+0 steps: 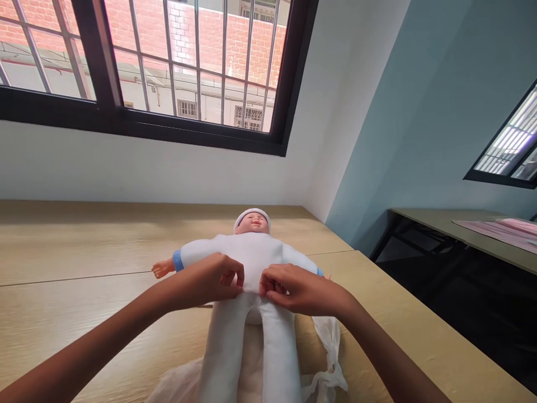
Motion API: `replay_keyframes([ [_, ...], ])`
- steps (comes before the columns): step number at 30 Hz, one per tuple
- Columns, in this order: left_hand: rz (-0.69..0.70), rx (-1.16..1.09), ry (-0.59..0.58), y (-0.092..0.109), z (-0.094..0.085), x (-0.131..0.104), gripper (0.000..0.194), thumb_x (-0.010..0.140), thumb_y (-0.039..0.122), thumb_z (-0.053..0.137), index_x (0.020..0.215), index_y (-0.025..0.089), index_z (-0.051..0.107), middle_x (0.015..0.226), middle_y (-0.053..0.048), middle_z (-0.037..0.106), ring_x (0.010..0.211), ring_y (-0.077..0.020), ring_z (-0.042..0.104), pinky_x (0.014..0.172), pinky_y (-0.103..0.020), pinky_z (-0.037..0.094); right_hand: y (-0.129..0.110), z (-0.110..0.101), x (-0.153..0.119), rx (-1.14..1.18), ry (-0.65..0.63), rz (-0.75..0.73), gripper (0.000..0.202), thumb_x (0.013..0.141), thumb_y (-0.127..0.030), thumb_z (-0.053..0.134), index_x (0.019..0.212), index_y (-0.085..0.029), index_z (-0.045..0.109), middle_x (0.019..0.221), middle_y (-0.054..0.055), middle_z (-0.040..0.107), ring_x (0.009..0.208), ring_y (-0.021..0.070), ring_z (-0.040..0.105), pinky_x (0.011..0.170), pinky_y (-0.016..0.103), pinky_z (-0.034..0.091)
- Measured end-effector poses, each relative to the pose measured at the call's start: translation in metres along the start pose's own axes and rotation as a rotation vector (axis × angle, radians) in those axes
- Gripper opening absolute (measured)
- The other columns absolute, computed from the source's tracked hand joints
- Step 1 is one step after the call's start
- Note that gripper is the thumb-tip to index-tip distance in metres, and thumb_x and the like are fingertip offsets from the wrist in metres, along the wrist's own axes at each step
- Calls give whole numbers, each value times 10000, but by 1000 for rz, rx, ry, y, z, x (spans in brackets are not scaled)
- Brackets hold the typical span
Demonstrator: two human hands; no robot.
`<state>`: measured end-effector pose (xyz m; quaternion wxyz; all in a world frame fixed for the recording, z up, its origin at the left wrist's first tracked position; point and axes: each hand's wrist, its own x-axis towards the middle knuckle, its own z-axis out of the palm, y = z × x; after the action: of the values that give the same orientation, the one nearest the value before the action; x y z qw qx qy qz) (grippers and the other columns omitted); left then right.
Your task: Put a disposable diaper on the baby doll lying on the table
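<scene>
A baby doll in a white cap and a white outfit with blue cuffs lies on its back on the wooden table, head toward the window wall. My left hand and my right hand are at its waist, one on each side of the middle. Both pinch the doll's white clothing there, fingers and thumbs pressed together. The doll's legs stretch toward me, slightly apart. Its hand shows at the left; the other is mostly hidden behind my right wrist.
Thin whitish plastic lies crumpled by the doll's legs, with more plastic at the left. A barred window is in the wall behind. At the right stands a second table with pink sheets on it, beyond a dark gap.
</scene>
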<state>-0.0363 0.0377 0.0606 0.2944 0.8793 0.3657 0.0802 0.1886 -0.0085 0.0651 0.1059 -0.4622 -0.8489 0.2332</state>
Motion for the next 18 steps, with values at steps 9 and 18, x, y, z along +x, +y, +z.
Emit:
replay_keyframes([
  [9,18,44,-17,-2,3,7,165,774,282,504,754,176,628,653,35,515,566,-102,413,491,-208,269,-1,1,-1,-56,-17,-26,168,842,-92,453,863,-198,581,854,-11,590,770,129,518,648,239,374],
  [18,-11,81,39,0,11,5,160,804,281,472,715,174,550,624,50,485,573,-92,384,497,-195,239,-30,6,-14,-369,143,-16,246,879,-28,399,916,-176,592,896,46,647,779,178,600,651,279,441],
])
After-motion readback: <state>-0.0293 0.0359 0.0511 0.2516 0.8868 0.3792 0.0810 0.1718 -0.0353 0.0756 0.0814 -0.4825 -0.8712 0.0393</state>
